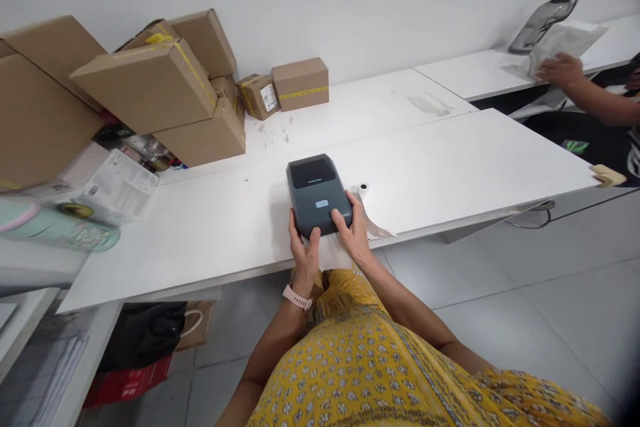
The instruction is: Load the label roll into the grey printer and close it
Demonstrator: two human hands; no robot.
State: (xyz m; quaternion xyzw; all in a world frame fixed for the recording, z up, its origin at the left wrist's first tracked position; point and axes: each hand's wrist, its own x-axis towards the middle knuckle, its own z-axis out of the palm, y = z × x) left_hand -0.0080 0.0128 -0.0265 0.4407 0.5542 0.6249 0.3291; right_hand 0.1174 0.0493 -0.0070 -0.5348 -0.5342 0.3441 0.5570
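Note:
A dark blue-grey label printer (320,197), with a black window at its far end and a pale rectangular button, is held at the front edge of the white table (425,167). My left hand (304,250) grips its near left corner, thumb on the front edge. On the near right corner, my right hand (353,230) is closed around the side with the thumb on top. The fingers under the printer are hidden. Just right of it lies a small white paper roll (363,188), and a loose paper strip (375,223) trails toward the table edge.
Cardboard boxes (145,90) are stacked at the left, with two smaller ones, including a taped box (301,83), by the wall. A green bottle (75,227) stands at far left. At right, a co-worker's hand (563,70) holds a whitish bag near a clear bottle (543,23).

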